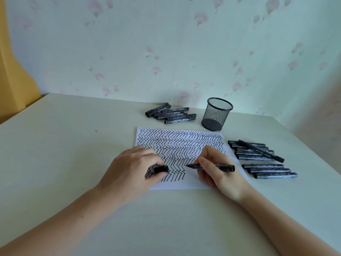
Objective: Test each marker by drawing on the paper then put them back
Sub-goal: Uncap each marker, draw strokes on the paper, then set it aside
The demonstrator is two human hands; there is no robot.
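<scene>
A white sheet of paper (193,182) lies on the table, nearly covered with rows of black zigzag strokes. My right hand (217,170) grips an uncapped black marker (219,166), tip pointing left just above the lowest row of strokes. My left hand (132,169) rests on the paper's left edge and holds the marker's black cap (162,169) in its curled fingers. One pile of black markers (171,114) lies behind the paper. Another pile of markers (258,156) lies to the right of it.
An empty black mesh pen cup (216,114) stands upright behind the paper's far right corner. The pale table (73,145) meets a flowered wall at the back. A yellow curtain (11,61) hangs at the far left.
</scene>
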